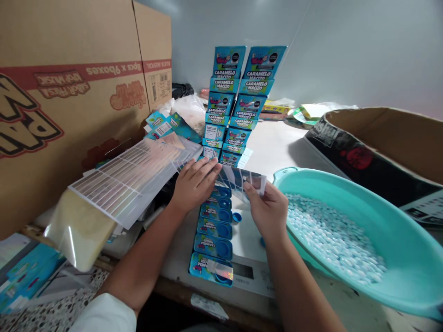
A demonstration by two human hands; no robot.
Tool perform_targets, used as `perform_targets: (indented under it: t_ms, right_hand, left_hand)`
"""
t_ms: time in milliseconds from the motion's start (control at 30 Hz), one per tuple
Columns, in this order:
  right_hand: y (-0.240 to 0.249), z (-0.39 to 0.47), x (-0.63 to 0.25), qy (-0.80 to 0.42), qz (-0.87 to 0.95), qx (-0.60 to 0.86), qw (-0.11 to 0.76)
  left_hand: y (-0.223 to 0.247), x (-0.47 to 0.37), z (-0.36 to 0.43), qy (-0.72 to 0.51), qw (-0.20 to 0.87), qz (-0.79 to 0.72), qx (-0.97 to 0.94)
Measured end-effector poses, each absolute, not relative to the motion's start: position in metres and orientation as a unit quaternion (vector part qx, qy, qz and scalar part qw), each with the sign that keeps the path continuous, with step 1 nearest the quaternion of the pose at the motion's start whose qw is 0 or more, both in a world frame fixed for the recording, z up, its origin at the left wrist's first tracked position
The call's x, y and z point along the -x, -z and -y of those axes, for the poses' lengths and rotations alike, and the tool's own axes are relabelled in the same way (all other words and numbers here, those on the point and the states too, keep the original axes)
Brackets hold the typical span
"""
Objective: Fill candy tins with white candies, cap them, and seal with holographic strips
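Observation:
My right hand (268,205) pinches the near right end of a strip of clear stickers (237,179) between thumb and fingers. Stretched out flat, the fingers of my left hand (197,182) lie over the strip's left part, above the far end of a row of blue candy packs (214,228) marked "Caramelo Macizo". A shiny clear sticker (220,269) lies across the nearest pack, over part of its round blue inset. Beside the row sits a small round blue cap (237,216). What is under my left palm is hidden.
Two tall stacks of blue candy boxes (221,85) stand behind my hands. A teal basin (346,184) of pale candies (332,240) and a black open carton (349,138) are at right. Sticker sheets (128,184) and a large cardboard box (79,110) stand left.

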State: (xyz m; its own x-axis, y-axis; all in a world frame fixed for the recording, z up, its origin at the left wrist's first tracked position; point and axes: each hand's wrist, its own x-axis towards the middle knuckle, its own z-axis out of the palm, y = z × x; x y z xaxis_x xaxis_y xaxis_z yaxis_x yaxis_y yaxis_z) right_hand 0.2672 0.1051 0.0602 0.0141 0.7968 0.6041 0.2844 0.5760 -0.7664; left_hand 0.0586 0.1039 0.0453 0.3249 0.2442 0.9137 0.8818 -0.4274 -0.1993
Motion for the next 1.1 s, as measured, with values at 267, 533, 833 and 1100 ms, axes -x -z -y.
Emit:
perform_targets:
  t_ms: [267, 533, 833, 1100]
  right_hand:
    - [-0.063, -0.104, -0.267, -0.209, 0.676, 0.401, 0.583]
    - [-0.058, -0.105, -0.27, -0.223, 0.66, 0.43, 0.573]
    - [-0.077, -0.096, -0.271, -0.265, 0.729, 0.34, 0.532]
    - [-0.065, -0.1, -0.28, -0.378, 0.613, 0.382, 0.579]
  left_hand:
    - [-0.042, -0.056, -0.105, 0.403, 0.359, 0.418, 0.731]
    - [-0.055, -0.062, -0.098, 0.477, 0.355, 0.377, 0.71]
    - [-0.07, -0.069, -0.085, 0.531, 0.25, 0.43, 0.686]
    - [-0.068, -0.072, -0.088, 0.523, 0.245, 0.476, 0.663]
